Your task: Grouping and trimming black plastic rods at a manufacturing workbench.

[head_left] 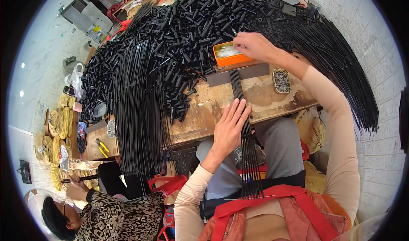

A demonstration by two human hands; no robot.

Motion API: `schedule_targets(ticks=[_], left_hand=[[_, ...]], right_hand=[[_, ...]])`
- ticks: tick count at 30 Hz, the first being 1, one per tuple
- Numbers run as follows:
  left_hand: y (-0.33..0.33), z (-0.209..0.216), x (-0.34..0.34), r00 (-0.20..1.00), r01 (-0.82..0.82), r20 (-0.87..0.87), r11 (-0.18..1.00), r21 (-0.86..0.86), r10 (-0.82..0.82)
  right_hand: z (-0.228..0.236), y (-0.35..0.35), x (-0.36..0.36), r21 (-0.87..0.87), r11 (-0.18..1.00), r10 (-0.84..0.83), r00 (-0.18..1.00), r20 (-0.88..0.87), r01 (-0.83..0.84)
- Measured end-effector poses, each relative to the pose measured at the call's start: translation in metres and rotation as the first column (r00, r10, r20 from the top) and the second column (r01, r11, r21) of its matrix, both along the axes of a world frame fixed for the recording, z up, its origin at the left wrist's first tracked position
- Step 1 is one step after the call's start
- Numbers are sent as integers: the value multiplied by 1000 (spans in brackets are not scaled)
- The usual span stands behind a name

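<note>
- left hand (228, 131): centre of frame, fingers straight, laid flat on the rods (237, 86); pressing, not clenched round them.
- rods: ran from the grey bar (254, 72), just above centre, over the table (194, 121) edge to lower centre; close together at top, looser below.
- right hand (255, 47): upper centre, fingers bent at the right end of the orange box (234, 61); could not tell whether they pinched anything.
- white pieces (226, 52) lay inside the box.
- good practice, as judged: light, even pressure from the left hand, rods parallel, upper ends level at the bar.
- picking seemed to want fingertips only, without jogging the box.
- likely trouble: lifting the left hand early could have let the overhang skew the rods.
</note>
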State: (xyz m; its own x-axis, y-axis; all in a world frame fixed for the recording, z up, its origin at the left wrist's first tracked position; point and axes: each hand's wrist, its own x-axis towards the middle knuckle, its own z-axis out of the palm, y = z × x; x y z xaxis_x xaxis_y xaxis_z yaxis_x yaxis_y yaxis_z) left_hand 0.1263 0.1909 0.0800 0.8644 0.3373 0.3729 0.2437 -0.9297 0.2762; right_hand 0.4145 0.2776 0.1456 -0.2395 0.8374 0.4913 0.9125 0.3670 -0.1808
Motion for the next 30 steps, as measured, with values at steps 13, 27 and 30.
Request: schedule_targets(ticks=[13, 27, 30], left_hand=[[-1, -1, 1, 1000, -2, -7, 1000, 14, 2], [-3, 4, 4, 1000, -10, 16, 999, -36, 11], [-3, 3, 3, 1000, -8, 24, 999, -46, 9]], right_hand=[[-28, -51, 6, -141, 989, -16, 989, 147, 37], [-40, -47, 9, -73, 995, 78, 996, 36, -75], [-39, -47, 8, -66, 995, 83, 995, 48, -80]])
